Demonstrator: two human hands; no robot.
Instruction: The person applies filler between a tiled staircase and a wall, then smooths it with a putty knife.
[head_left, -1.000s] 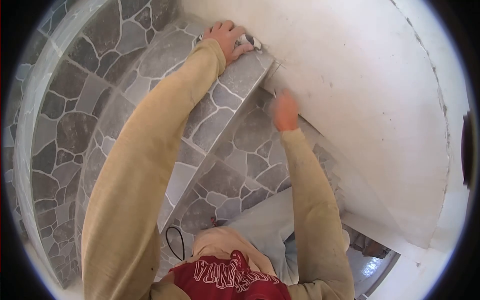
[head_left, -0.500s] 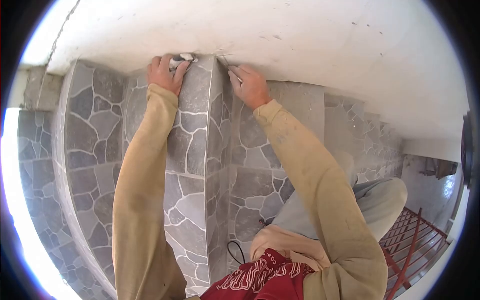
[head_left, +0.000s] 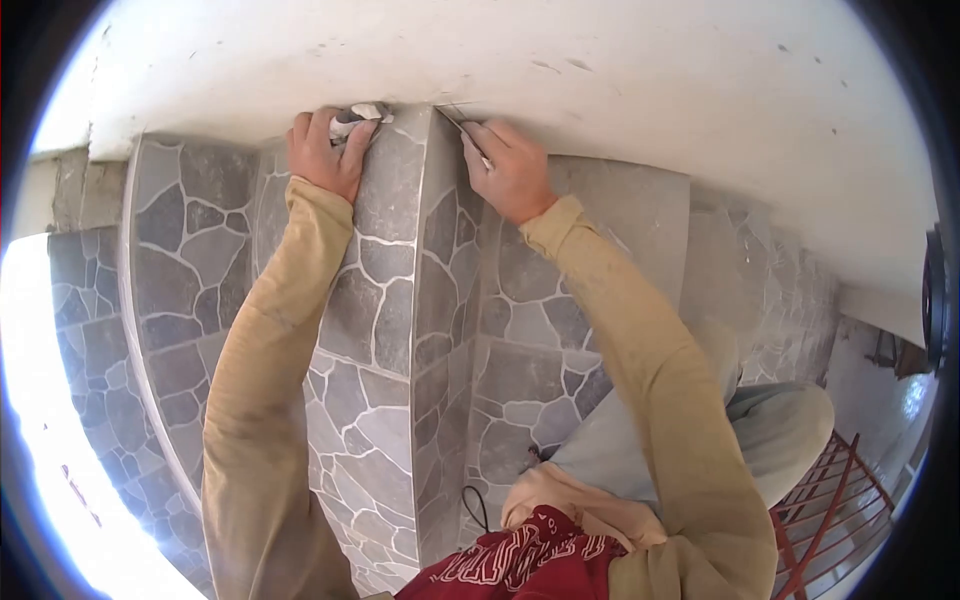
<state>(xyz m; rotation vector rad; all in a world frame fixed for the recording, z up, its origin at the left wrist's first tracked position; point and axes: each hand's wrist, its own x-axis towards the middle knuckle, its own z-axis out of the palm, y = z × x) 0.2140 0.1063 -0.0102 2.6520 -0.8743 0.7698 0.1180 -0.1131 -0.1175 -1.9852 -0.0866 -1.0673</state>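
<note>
My left hand (head_left: pixel 330 155) is closed round a crumpled whitish-grey cloth (head_left: pixel 358 118), at the top of a stone-patterned tiled step (head_left: pixel 385 200) where it meets the white wall (head_left: pixel 480 50). To the right of the step's edge, my right hand (head_left: pixel 508 168) pinches a thin, pointed tool (head_left: pixel 451 117). The tool's tip lies at the corner between the step's edge and the wall. My palm hides the rest of the tool.
More stone-patterned steps (head_left: pixel 190 250) descend on both sides. My bent knee (head_left: pixel 790 425) is at the right, near a red metal grille (head_left: pixel 830 510). A thin black loop (head_left: pixel 475 508) lies near my red shirt (head_left: pixel 520 560). Bright light enters at the left.
The view has shifted slightly, so the steps and wall appear moved. My left hand stays at the top of the step with the cloth, and my right hand keeps its pinch at the corner.
</note>
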